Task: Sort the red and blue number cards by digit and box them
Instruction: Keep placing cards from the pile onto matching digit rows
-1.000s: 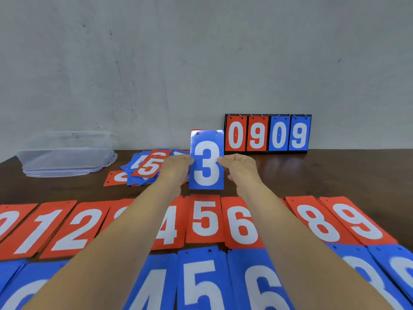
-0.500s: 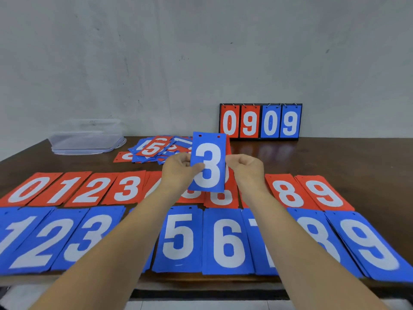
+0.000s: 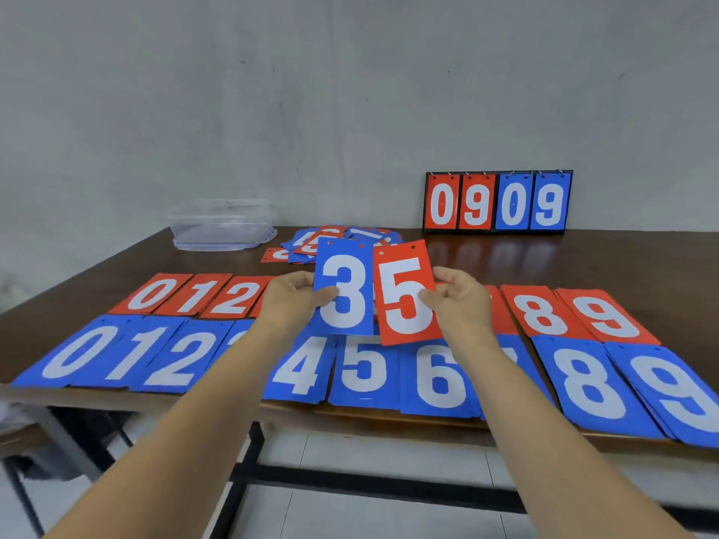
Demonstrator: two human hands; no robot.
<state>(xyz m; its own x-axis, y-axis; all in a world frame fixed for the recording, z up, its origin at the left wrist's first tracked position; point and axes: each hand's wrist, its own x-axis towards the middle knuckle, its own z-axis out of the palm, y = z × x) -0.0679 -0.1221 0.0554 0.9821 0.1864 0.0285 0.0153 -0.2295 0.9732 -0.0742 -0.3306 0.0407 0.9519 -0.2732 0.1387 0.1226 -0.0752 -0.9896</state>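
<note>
Blue 3 card (image 3: 344, 287): held upright above the middle of the laid rows, edge to edge with the red 5 card (image 3: 406, 293).
Red 5 card: upright, slightly tilted, on the right.
Left hand (image 3: 291, 301): thumb and fingers pinch the blue 3's left edge.
Right hand (image 3: 463, 301): pinches the red 5's right edge.
Blue row (image 3: 78, 354): flat along the near table edge, digits ascending rightward.
Red row (image 3: 155, 293): just behind the blue row.
Loose pile (image 3: 334, 243): mixed cards, behind the held pair.
Clear box (image 3: 221, 225): far left, by the wall.
Scoreboard (image 3: 496, 202): standing far right, reads 0909.

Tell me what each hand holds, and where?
The left hand pinches the blue 3 card at its left edge; the right hand pinches the red 5 card at its right edge.
</note>
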